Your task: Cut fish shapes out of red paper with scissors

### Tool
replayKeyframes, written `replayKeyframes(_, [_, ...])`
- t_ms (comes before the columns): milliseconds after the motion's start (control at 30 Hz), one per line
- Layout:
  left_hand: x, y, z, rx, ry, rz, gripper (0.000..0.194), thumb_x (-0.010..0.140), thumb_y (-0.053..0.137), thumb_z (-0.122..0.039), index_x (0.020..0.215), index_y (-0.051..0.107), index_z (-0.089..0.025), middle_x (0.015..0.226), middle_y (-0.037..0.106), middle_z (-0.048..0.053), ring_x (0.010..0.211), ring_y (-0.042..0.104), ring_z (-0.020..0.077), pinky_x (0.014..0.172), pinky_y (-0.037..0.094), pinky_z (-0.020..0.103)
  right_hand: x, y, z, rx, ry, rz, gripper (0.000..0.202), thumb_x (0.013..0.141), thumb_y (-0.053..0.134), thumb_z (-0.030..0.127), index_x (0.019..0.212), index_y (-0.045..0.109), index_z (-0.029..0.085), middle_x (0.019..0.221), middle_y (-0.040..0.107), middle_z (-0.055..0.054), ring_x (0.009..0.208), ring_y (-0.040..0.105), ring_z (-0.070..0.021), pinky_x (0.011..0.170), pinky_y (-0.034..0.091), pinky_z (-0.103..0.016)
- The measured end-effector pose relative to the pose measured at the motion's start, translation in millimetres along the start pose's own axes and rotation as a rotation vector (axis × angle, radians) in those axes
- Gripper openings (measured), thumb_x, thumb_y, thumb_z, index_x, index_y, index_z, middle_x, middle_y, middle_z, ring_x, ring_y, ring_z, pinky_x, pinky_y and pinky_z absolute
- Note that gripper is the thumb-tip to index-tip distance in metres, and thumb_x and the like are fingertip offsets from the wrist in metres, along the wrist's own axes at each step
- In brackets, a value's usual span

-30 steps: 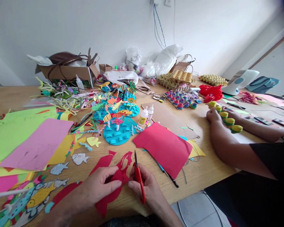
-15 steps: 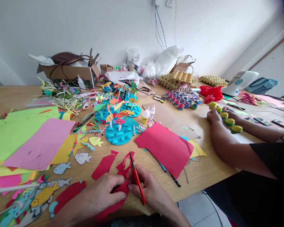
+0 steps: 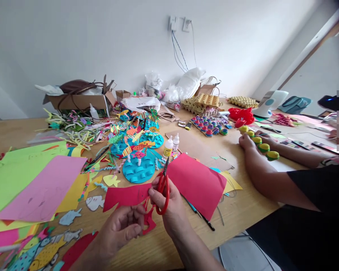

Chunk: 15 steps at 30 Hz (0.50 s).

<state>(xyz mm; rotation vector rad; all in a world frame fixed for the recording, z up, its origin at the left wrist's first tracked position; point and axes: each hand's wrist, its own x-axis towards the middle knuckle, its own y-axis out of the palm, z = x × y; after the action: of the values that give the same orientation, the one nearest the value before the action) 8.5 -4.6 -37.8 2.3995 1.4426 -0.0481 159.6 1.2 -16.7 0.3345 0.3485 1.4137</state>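
My right hand (image 3: pixel 171 201) grips red-handled scissors (image 3: pixel 164 188), blades pointing up and away. Its thumb and fingertip also pinch the corner of a red paper piece (image 3: pixel 124 195) that stretches to the left. Beside it, my left hand (image 3: pixel 122 226) has loosely curled fingers, with the thumb apart and nothing visible in them. A cut red paper scrap (image 3: pixel 149 222) hangs or lies just right of its fingertips; I cannot tell whether they touch. A larger red sheet (image 3: pixel 197 184) lies right of the scissors. Left of my hands are a white paper fish (image 3: pixel 95 203) and a light blue one (image 3: pixel 70 217).
Blue discs (image 3: pixel 138 169) bearing paper fish stand ahead, beside glue bottles (image 3: pixel 168 147). Green (image 3: pixel 25 169) and pink sheets (image 3: pixel 45 188) cover the left. At right, another person's hands (image 3: pixel 247 145) hold a yellow-green egg-carton strip (image 3: pixel 264 147). Egg trays (image 3: pixel 202 102) sit behind.
My right hand has raised the scissors and now pinches the red piece. My left hand has drawn away and loosened. The red paper it held has left its grasp. The view has tilted up.
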Motion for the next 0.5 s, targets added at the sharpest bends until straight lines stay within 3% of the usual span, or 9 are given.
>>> replayKeyframes(133, [2.9, -3.1, -1.7, 0.2, -0.013, -0.354, 0.036, 0.063, 0.069, -0.054, 0.052, 0.065, -0.019, 0.052, 0.062, 0.001, 0.061, 0.058, 0.0207, 0.063, 0.046, 0.03, 1.5, 11.5, -1.7, -0.062, 0.007, 0.106, 0.027, 0.063, 0.071, 0.032, 0.077, 0.052, 0.018, 0.065, 0.049, 0.004, 0.057, 0.042, -0.0104, 0.052, 0.035, -0.021])
replayKeyframes(200, [3.2, -6.0, -1.1, 0.225, -0.056, -0.498, 0.031, 0.064, 0.069, -0.05, 0.053, 0.067, -0.02, 0.054, 0.066, 0.002, 0.07, 0.062, 0.0256, 0.069, 0.047, 0.031, 2.0, 13.6, -0.5, -0.079, 0.014, 0.133, 0.028, 0.063, 0.07, 0.034, 0.077, 0.051, 0.018, 0.065, 0.05, 0.004, 0.057, 0.042, -0.0102, 0.053, 0.035, -0.021])
replayKeyframes(300, [4.0, -7.1, 2.4, 0.186, -0.064, -0.565, 0.028, 0.064, 0.069, -0.048, 0.057, 0.069, -0.021, 0.056, 0.07, 0.002, 0.081, 0.065, 0.0299, 0.073, 0.048, 0.033, 2.6, 13.9, 2.8, -0.085, 0.003, 0.126, 0.03, 0.065, 0.07, 0.036, 0.077, 0.05, 0.018, 0.069, 0.052, 0.003, 0.058, 0.043, -0.0104, 0.054, 0.036, -0.022])
replayKeyframes(500, [6.9, -6.6, 7.4, 0.152, -0.025, -0.571, 0.025, 0.065, 0.069, -0.044, 0.053, 0.066, -0.022, 0.051, 0.068, 0.002, 0.083, 0.066, 0.031, 0.074, 0.049, 0.034, 4.6, 15.5, 6.6, -0.086, 0.019, 0.169, 0.031, 0.064, 0.071, 0.037, 0.077, 0.05, 0.019, 0.067, 0.05, 0.003, 0.057, 0.043, -0.0098, 0.052, 0.035, -0.021])
